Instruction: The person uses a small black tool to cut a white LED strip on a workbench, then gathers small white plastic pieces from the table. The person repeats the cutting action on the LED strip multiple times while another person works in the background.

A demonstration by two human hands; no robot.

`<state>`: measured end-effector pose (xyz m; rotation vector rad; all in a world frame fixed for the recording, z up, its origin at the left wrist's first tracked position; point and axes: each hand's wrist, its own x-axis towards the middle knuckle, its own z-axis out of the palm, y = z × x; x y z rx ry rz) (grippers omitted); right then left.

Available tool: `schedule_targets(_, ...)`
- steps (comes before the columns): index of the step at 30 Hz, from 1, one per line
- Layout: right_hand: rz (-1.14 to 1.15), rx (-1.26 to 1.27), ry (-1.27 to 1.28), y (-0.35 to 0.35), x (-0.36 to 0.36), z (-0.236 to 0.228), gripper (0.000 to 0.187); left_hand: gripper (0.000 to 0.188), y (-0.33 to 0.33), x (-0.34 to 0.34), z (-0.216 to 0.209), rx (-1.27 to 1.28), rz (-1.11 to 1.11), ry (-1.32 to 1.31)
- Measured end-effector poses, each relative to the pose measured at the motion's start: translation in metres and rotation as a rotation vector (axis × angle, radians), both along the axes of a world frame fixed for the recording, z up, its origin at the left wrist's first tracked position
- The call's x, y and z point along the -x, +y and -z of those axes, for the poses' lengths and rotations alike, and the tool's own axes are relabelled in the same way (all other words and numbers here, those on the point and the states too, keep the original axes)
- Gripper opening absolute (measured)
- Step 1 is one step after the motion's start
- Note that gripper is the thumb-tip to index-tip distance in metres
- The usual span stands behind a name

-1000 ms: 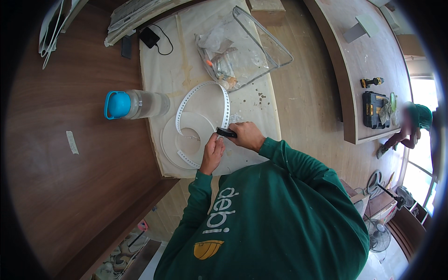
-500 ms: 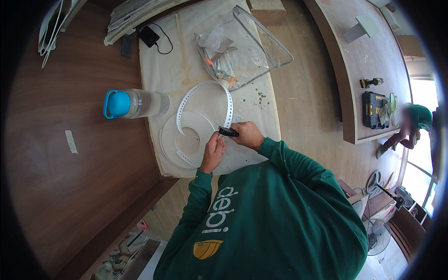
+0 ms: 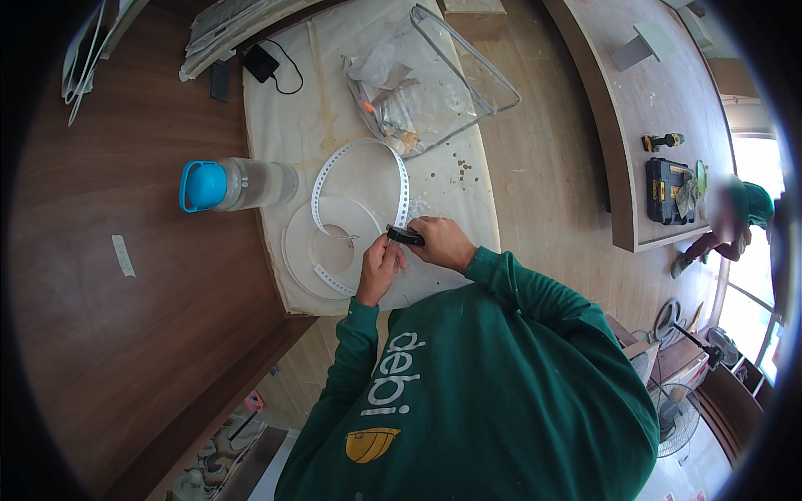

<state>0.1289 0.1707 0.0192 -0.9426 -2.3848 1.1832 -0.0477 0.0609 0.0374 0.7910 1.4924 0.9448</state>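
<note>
A flexible white strip (image 3: 404, 179) with a row of evenly spaced dark dots loops over the pale table covering. One stretch of it runs across a round white reel (image 3: 292, 250) lying flat. My right hand (image 3: 445, 245) is closed around a small black hand tool (image 3: 406, 236), whose exact kind does not show. The tool's head meets the strip's near end. Close against it, my left hand (image 3: 380, 269) pinches the strip there; the fingers partly hide that end.
Left of the reel lies a clear bottle (image 3: 263, 184) with a blue lid (image 3: 204, 185). A transparent bag (image 3: 434, 92) sits beyond, a black power adapter (image 3: 261, 63) at far left. Small brown bits (image 3: 464, 171) are scattered rightward. A person (image 3: 739, 213) bends beside another counter (image 3: 622, 167).
The view has shifted slightly, so the table things sit a little more to the left. Both hands stay together at the strip's end, with the black tool turned only slightly.
</note>
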Motion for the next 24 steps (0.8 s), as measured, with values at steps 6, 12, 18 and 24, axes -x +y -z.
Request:
schedule_targets(6, 0.003, -0.001, -0.012, -0.004, 0.003, 0.001, 0.019, 0.028, -0.001, 0.003, -0.003, 0.02, 0.001, -0.022)
schedule_targets(12, 0.008, 0.011, -0.008, -0.005, 0.005, 0.001, 0.021, 0.029, -0.003, 0.008, -0.001, 0.019, 0.039, 0.003)
schedule_targets(18, 0.005, 0.02, 0.001, -0.005, 0.003, 0.0, 0.023, 0.028, -0.002, 0.007, -0.002, 0.013, 0.037, 0.009)
schedule_targets(24, 0.039, -0.006, 0.012, -0.006, 0.005, 0.01, 0.025, 0.028, 0.002, 0.007, 0.0, -0.001, 0.054, 0.007)
